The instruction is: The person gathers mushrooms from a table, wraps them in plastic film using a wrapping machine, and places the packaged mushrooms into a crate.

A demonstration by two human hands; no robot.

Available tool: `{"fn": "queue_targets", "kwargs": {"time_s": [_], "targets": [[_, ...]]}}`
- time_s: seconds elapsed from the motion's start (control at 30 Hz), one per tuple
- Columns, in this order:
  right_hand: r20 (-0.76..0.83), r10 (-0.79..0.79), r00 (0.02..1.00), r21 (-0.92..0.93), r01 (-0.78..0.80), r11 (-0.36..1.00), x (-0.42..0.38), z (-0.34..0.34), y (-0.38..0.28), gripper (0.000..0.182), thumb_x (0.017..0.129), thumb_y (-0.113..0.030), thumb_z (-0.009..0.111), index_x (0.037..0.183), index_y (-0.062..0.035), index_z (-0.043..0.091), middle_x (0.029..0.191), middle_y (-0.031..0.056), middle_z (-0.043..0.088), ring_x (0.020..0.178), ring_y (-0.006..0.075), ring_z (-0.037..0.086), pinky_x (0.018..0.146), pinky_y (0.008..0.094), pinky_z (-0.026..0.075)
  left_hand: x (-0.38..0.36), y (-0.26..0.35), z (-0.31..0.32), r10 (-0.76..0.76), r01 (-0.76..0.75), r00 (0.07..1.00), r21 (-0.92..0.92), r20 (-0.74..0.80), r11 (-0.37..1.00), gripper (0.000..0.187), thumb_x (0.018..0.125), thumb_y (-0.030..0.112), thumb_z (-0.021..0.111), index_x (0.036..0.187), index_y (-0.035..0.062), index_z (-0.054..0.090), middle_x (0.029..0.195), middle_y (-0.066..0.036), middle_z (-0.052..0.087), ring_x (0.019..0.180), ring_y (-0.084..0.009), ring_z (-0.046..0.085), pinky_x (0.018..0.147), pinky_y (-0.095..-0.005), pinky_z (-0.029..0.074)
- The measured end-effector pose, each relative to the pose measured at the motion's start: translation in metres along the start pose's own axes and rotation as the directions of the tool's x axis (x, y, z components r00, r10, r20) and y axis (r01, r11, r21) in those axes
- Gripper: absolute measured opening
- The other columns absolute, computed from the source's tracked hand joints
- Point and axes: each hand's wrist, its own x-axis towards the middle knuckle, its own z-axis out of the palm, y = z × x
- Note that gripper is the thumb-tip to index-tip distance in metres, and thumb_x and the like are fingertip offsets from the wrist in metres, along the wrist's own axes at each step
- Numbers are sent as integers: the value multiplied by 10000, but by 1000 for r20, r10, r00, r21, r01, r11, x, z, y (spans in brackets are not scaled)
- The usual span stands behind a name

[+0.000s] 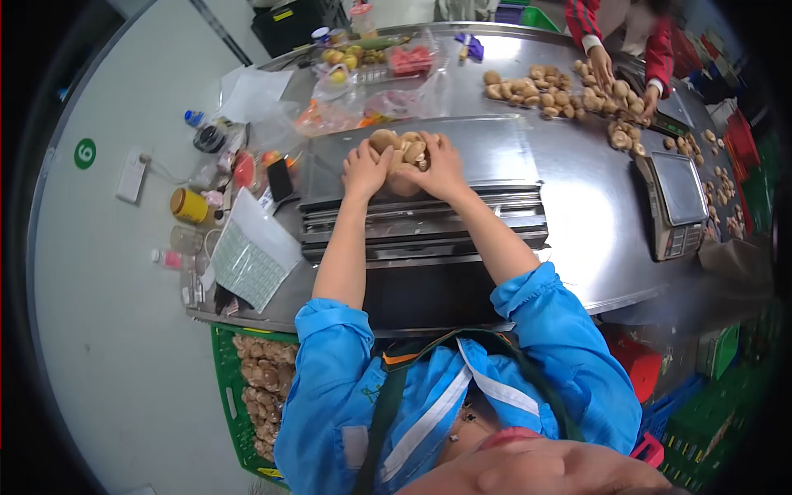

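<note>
Several brown mushrooms (402,151) are bunched together over the flat metal top of a machine (487,153). My left hand (365,169) is wrapped round the left side of the bunch. From the right, my right hand (441,167) closes round the same mushrooms, its fingers curled over their far side. The undersides of the mushrooms are hidden. Metal rollers or bars run along the near side of the machine, beneath my forearms.
Left are a phone (280,179), papers (256,247) and jars. Fruit and bags lie behind. At the back right a co-worker's hands (602,70) touch loose mushrooms (544,89), near a scale (675,194). A green crate (227,388) of mushrooms stands lower left.
</note>
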Motion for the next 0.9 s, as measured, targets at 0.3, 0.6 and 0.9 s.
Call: {"fn": "queue_targets", "kwargs": {"time_s": [0.3, 0.6, 0.9], "targets": [[226, -91, 970, 116, 66, 991, -41, -86, 2, 586, 756, -289, 676, 1271, -109, 463, 1157, 144, 568, 1042, 265, 558, 926, 380, 396, -16, -96, -107, 760, -775, 620, -3, 195, 633, 454, 814, 230, 562, 1248, 132, 471, 1183, -133, 531, 1089, -254, 501, 911, -360, 370], [724, -398, 563, -266, 761, 592, -52, -121, 40, 478, 745, -163, 586, 1214, -226, 520, 789, 26, 533, 758, 203, 553, 711, 338, 455, -16, -124, -94, 928, -944, 14, 310, 372, -111, 377, 778, 173, 535, 1154, 173, 571, 614, 62, 424, 670, -121, 457, 760, -293, 365], [501, -167, 849, -232, 317, 920, -78, -113, 40, 90, 779, -93, 543, 845, -81, 602, 784, 71, 566, 791, 250, 572, 689, 349, 460, -43, -115, -85, 941, -946, 312, 138, 133, 294, 277, 700, 129, 584, 962, 199, 635, 537, -8, 498, 525, -184, 505, 587, -324, 403]]}}
